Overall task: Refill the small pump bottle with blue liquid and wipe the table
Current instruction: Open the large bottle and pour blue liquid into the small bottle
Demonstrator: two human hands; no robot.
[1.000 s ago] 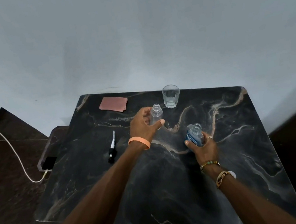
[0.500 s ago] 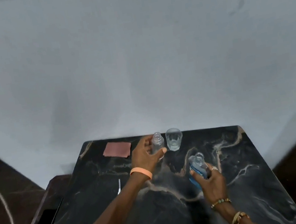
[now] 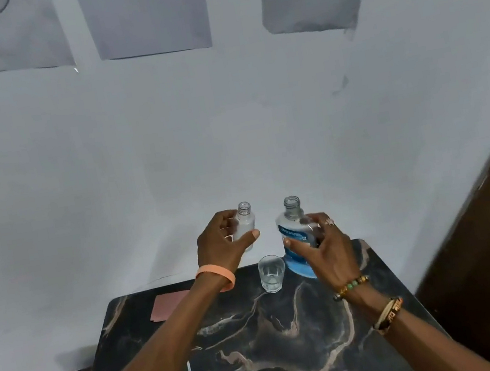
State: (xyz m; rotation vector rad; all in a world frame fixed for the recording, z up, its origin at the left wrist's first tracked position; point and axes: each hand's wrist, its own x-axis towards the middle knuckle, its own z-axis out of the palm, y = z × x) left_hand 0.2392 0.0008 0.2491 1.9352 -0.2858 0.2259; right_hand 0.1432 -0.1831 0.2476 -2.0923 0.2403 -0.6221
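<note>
Left hand [image 3: 224,246]: pinched the uncapped small pump bottle [image 3: 245,227], raised past the tabletop's far edge.
Right hand [image 3: 324,246]: wrapped the open blue-liquid bottle [image 3: 295,241].
Risk: narrow neck; a misaligned pour would likely spill.

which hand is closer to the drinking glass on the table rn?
Right, narrowly. The right hand holds the blue-liquid bottle just above and right of the glass. The left hand holds the small bottle up and left of it.
</note>
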